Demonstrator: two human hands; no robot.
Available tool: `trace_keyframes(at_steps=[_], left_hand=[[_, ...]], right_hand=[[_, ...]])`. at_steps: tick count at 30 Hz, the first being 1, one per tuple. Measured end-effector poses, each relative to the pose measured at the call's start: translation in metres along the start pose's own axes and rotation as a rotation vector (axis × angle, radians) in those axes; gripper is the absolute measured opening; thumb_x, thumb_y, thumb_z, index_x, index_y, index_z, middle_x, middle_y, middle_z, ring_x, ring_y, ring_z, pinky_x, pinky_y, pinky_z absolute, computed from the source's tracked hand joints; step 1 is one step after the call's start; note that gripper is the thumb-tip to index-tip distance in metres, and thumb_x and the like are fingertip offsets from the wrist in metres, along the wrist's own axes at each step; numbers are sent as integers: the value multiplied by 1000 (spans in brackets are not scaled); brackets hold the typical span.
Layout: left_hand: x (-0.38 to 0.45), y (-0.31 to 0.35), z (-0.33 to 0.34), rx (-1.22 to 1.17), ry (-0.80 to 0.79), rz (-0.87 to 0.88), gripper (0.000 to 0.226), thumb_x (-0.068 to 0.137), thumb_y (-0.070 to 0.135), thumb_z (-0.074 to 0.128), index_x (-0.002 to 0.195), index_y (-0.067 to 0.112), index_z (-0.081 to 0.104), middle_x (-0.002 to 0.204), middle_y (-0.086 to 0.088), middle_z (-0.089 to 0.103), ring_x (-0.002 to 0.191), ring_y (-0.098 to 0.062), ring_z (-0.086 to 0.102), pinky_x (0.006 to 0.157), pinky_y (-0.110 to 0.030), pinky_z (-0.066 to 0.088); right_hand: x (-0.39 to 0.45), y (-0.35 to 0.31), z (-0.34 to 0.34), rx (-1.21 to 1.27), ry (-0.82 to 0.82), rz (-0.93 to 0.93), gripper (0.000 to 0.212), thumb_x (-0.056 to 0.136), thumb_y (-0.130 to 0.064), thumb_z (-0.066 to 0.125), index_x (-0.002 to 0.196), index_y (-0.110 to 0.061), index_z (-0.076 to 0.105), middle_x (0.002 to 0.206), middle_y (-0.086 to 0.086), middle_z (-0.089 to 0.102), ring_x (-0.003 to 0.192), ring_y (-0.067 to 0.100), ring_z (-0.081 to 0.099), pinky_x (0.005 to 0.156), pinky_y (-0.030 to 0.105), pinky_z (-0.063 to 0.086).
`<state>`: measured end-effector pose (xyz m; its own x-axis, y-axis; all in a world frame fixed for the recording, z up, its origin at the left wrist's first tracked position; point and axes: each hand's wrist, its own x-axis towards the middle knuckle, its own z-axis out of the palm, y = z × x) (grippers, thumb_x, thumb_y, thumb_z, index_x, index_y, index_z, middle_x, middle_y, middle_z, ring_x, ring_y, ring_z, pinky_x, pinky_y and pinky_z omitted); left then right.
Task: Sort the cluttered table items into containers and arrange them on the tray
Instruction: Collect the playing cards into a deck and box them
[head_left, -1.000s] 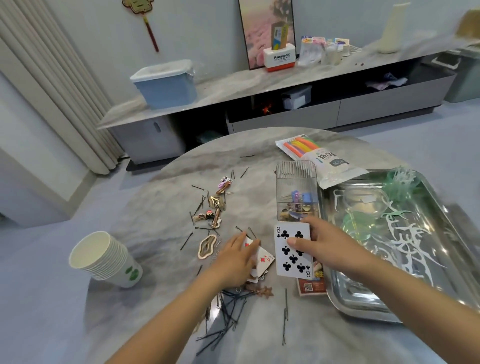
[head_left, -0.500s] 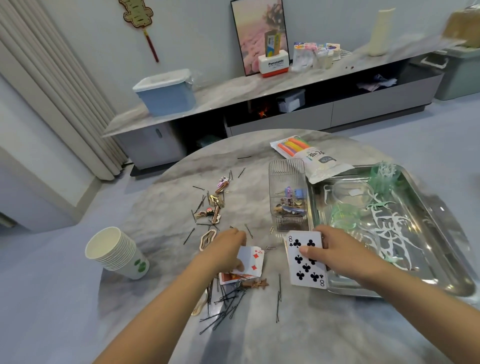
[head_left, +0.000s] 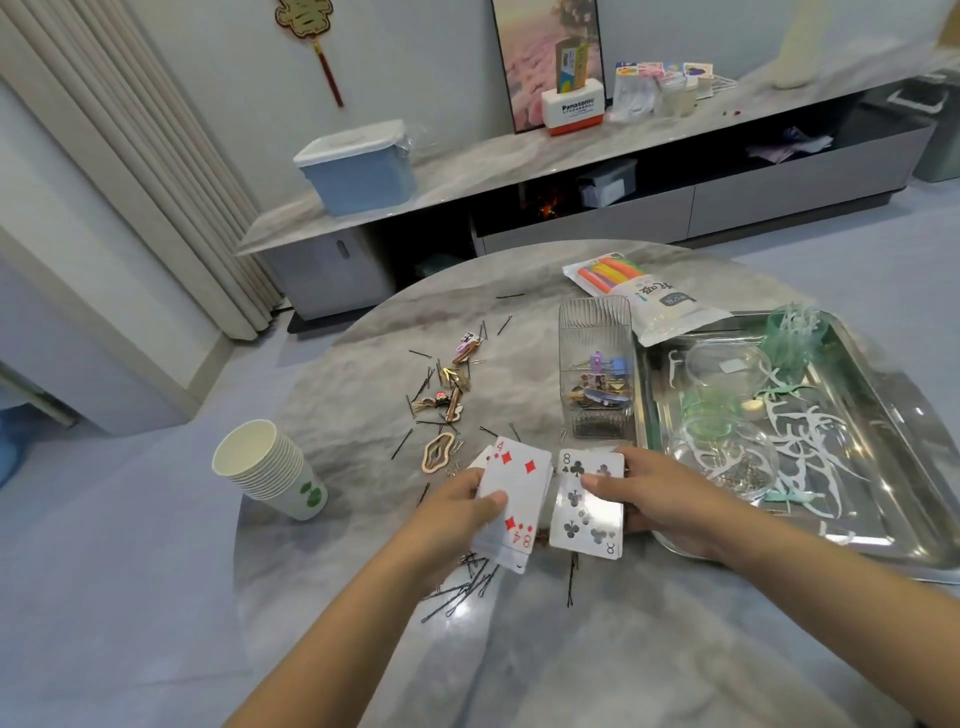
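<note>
My left hand (head_left: 457, 512) holds a small stack of playing cards above the round table, the four of diamonds (head_left: 514, 488) on top, my thumb across its face. Close to its right, my right hand (head_left: 660, 499) holds the eight of clubs (head_left: 587, 504) by its right edge. A clear ribbed container (head_left: 597, 364) behind the cards contains coloured clips and hairpins. The steel tray (head_left: 883, 545) at the right carries clear bowls and green and white paper cut-outs. Hair clips (head_left: 449, 395) and black bobby pins (head_left: 462, 587) lie scattered on the table.
A stack of paper cups (head_left: 270, 470) lies on its side at the table's left edge. A white packet with coloured sticks (head_left: 639, 291) rests behind the container, overlapping the tray's corner. A low cabinet with a blue box (head_left: 358, 166) stands beyond the table.
My left hand has lifted the four of diamonds and cards under it off the table. My right hand has brought the eight of clubs up beside them.
</note>
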<state>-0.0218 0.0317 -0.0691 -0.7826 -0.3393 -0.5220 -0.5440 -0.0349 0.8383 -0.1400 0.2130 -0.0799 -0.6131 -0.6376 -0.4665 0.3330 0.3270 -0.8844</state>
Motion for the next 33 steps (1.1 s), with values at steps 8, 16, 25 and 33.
trace_keyframes(at_steps=[8,16,25,33], left_hand=[[4,-7,21,-240,-42,-47,24,93,1,51,112,7,65,109,-13,70,103,-31,65,94,-43,50],[10,-12,51,-244,86,-122,21,95,17,51,108,13,67,98,-7,72,94,-26,66,86,-37,53],[72,-37,-13,1048,284,231,54,90,31,59,140,27,40,144,6,36,134,-14,28,106,-33,12],[78,-39,-21,1083,304,266,38,76,35,75,106,24,55,120,3,48,120,-17,39,101,-33,23]], right_hand=[[4,6,8,216,-162,13,28,91,-18,53,115,-7,59,110,13,69,106,29,64,92,44,51],[11,16,11,44,-83,-8,17,93,-15,55,108,-10,62,97,11,72,91,27,69,75,38,56],[20,18,1,-17,34,69,10,92,-11,56,99,-9,63,96,15,72,93,33,67,84,48,53],[22,21,0,-37,42,75,8,93,-10,55,97,-11,63,97,15,71,92,33,67,81,45,54]])
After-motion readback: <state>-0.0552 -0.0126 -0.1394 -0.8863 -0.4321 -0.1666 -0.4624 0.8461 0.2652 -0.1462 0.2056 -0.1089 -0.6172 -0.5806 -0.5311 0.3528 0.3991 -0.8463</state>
